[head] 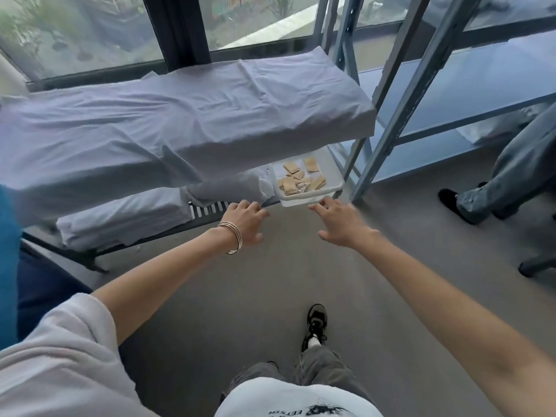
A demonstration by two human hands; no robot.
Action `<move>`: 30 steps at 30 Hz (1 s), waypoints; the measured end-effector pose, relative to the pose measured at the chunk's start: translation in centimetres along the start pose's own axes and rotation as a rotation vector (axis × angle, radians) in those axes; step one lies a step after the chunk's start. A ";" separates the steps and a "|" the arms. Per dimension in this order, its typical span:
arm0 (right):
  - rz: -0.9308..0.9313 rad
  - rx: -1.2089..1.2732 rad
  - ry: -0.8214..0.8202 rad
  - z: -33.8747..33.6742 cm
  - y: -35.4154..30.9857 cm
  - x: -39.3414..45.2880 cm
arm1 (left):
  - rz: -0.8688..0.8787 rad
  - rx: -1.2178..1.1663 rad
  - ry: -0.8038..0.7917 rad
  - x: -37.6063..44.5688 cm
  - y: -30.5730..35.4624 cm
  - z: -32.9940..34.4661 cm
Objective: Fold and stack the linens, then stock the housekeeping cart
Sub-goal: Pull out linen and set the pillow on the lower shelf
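A white sheet (180,121) covers the top level of the cart. On the lower shelf (207,210) lie folded white linens (126,218) and a white tray (310,200) holding several tan packets (298,179). My left hand (245,219), with bangles on the wrist, reaches out with loosely spread fingers near the shelf's front edge, holding nothing. My right hand (343,224) stretches forward with straight fingers, its fingertips just short of the tray's front rim.
A grey metal shelving rack (400,115) stands to the right of the cart. Another person's legs (496,182) and dark shoe are at the right. A blue object (7,266) sits at the left edge. Grey floor lies below, with my shoe (316,326).
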State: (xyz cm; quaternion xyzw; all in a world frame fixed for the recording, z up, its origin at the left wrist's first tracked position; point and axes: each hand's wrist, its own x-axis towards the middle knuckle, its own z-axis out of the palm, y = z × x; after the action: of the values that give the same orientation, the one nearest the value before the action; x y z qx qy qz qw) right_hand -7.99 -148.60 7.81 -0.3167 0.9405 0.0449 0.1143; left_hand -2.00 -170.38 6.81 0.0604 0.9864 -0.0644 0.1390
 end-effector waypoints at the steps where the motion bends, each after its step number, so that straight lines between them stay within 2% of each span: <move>1: -0.008 -0.005 -0.004 0.0 0.9 0.8 | -0.007 0.002 -0.004 1.1 0.1 -0.2; 15: -0.056 -0.035 -0.023 -2.2 17.6 11.8 | -0.071 -0.054 0.028 17.7 4.3 -5.0; 24: -0.031 -0.041 -0.082 -1.8 23.2 17.1 | -0.051 -0.072 -0.030 26.1 3.5 -5.5; 30: -0.055 -0.037 -0.105 -3.3 24.0 24.0 | -0.071 -0.088 -0.050 30.6 -0.4 -5.5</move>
State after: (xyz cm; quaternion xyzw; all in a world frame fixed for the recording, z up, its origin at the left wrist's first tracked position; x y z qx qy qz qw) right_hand -41.74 -144.08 5.41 -0.3416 0.9232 0.0758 0.1587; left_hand -32.76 -166.90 3.47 0.0178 0.9860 -0.0275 0.1635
